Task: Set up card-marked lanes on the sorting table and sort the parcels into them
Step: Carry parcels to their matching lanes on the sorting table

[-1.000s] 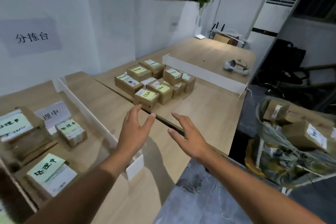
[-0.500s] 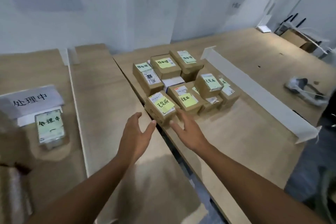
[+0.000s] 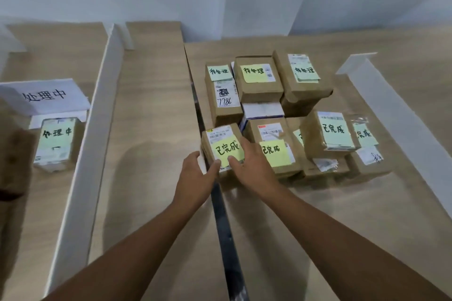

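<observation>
Beneath right hand (image 3: 253, 170), parcel (image 3: 220, 135) half-hidden

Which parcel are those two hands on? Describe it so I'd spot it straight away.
On the right-hand table sits a cluster of brown parcels. The corner parcel is nearest-left, beside the dark gap. Only it is held by the left hand and right hand.

Wooden tabletops (image 3: 151, 105) meet at a dark gap (image 3: 222, 222). Left — a white divider (image 3: 93, 134), a card (image 3: 46, 96), a lone parcel (image 3: 56, 144) just beside it. Right — a parcel cluster (image 3: 261, 85), its nearest parcel (image 3: 223, 144) at the gap, a second divider (image 3: 401, 117) alongside.
</observation>
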The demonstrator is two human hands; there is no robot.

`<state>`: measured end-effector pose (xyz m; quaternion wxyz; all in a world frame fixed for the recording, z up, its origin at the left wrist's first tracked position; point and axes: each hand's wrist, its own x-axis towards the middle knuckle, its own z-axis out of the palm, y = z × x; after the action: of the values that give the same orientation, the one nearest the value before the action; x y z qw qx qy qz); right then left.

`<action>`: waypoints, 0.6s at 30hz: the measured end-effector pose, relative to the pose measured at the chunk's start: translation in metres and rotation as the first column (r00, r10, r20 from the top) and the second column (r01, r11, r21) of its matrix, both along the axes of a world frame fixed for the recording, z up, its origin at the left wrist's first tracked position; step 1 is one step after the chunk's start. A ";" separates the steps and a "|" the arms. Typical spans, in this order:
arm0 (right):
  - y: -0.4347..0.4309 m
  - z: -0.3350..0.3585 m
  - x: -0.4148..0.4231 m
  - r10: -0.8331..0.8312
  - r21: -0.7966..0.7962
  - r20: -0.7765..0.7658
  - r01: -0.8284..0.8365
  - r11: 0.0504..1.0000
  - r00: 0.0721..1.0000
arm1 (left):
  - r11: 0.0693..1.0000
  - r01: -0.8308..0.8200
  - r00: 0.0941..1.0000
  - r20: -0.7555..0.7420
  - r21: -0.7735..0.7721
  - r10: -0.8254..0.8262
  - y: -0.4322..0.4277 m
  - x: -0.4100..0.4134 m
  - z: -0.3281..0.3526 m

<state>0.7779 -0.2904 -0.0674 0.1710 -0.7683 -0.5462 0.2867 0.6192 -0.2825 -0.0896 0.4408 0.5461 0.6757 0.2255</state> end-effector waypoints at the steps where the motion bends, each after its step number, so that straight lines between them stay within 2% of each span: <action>1: 0.005 -0.004 0.001 0.008 -0.027 0.027 -0.008 1.000 1.000 | 1.000 -0.002 1.000 0.024 -0.009 0.002 0.003 0.005 -0.001; 4: 0.015 -0.020 0.002 0.020 -0.072 0.032 -0.018 0.997 0.999 | 0.999 0.044 0.993 0.114 -0.018 -0.041 0.012 0.018 -0.013; 7: 0.017 -0.035 0.001 0.001 -0.070 -0.014 -0.002 0.998 1.000 | 0.999 0.008 0.984 0.176 -0.046 0.000 0.017 0.022 -0.027; 13: 0.016 -0.040 0.003 -0.100 -0.074 -0.195 0.087 0.993 0.976 | 0.999 0.012 0.975 0.223 -0.053 0.000 0.022 0.020 -0.039; 18: 0.001 -0.026 -0.007 -0.107 -0.039 -0.227 0.100 0.994 0.968 | 0.998 0.049 0.979 0.202 -0.045 -0.039 0.015 0.008 -0.026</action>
<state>0.7708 -0.2889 -0.0937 0.2371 -0.7598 -0.4782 0.3712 0.6272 -0.2677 -0.1158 0.5251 0.5244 0.6209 0.2527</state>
